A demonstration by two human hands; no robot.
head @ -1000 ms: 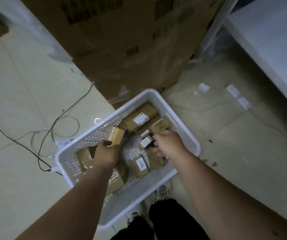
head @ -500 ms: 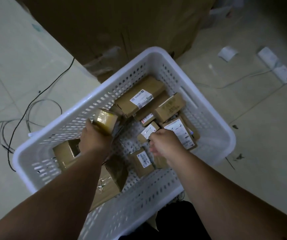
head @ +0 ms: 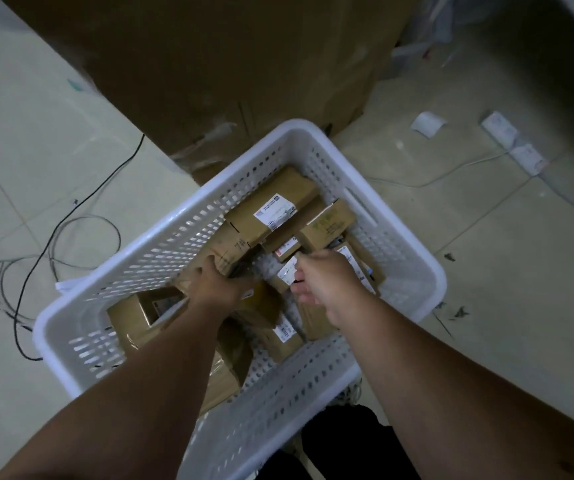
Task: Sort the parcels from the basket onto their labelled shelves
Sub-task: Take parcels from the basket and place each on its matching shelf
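A white perforated basket (head: 413, 268) stands on the floor below me and holds several brown cardboard parcels with white labels. My left hand (head: 221, 284) is inside the basket, closed on a small brown parcel (head: 230, 252) held just above the others. My right hand (head: 327, 280) is also inside, with its fingers pinched on a small labelled parcel (head: 287, 275) in the middle. A long parcel (head: 271, 206) lies at the far side. Another parcel (head: 328, 225) sits to its right.
A large cardboard box (head: 230, 71) stands right behind the basket. Black and grey cables (head: 53, 237) lie on the tiled floor at the left. A white power strip (head: 514, 143) and its cord lie at the right, with paper scraps (head: 429, 123) nearby.
My left hand has shifted right and down with the small parcel, toward the middle of the basket. My right hand has stayed on the parcels in the middle. The view has closed in on the basket.
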